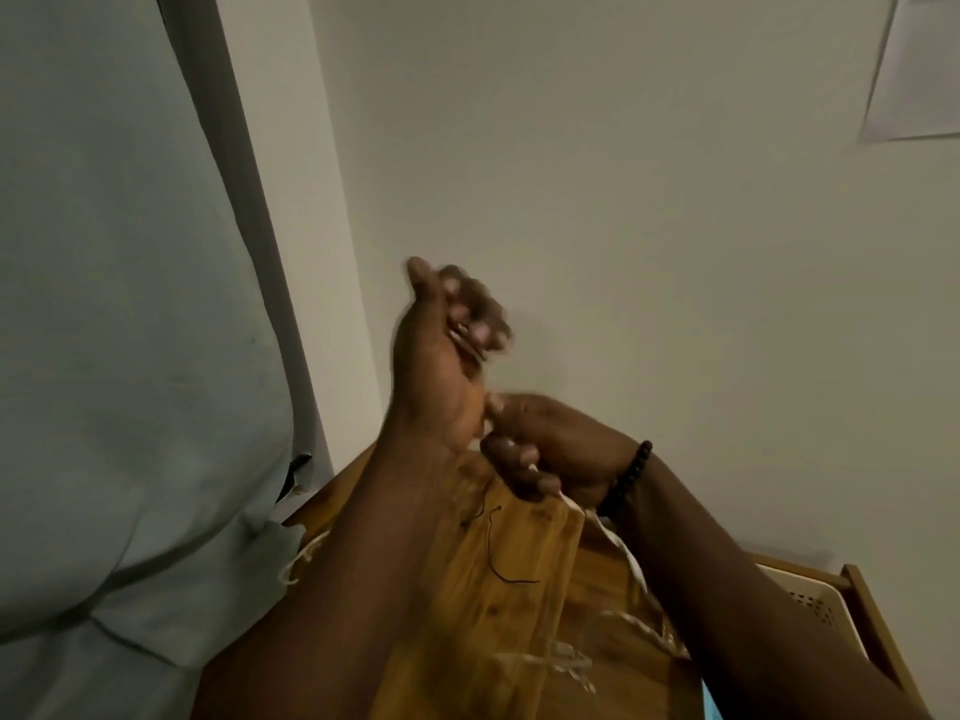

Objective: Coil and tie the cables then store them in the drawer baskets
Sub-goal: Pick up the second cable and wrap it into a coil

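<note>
Hands meet above a honey-coloured wooden cabinet top (519,589) in the head view. The left hand (441,350) is raised, fingers curled and blurred, seemingly round a bit of the pale cable, though I cannot tell for sure. The right hand (545,449), a dark beaded bracelet (631,472) on its wrist, pinches the white twisted cable (631,563), which trails down over the wood. A cream perforated plastic basket (810,600) sits at the right.
</note>
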